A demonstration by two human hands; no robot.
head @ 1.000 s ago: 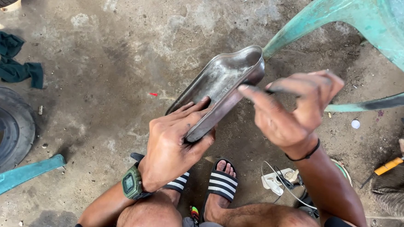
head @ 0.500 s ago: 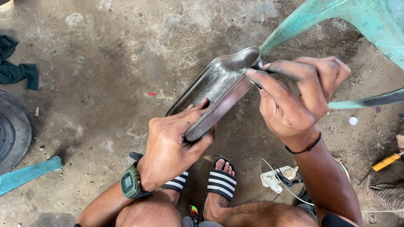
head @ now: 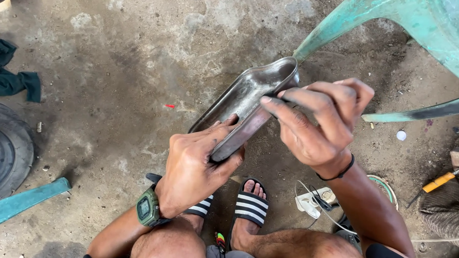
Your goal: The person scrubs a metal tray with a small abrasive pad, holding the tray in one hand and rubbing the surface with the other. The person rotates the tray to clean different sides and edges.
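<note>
Hands work low over the concrete: left hand [head: 193, 169] grips the near end of a metal cover [head: 244, 101], right hand [head: 319, 123] pinches a thin tool against its far rim.

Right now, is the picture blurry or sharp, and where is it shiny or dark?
In the head view, the left hand and right hand look sharp, not smeared; the curved metal piece gleams softly inside; daylight is even on the concrete floor, brightest at the top left corner; the darkest shadow sits under the legs, around the striped sandals.
</note>
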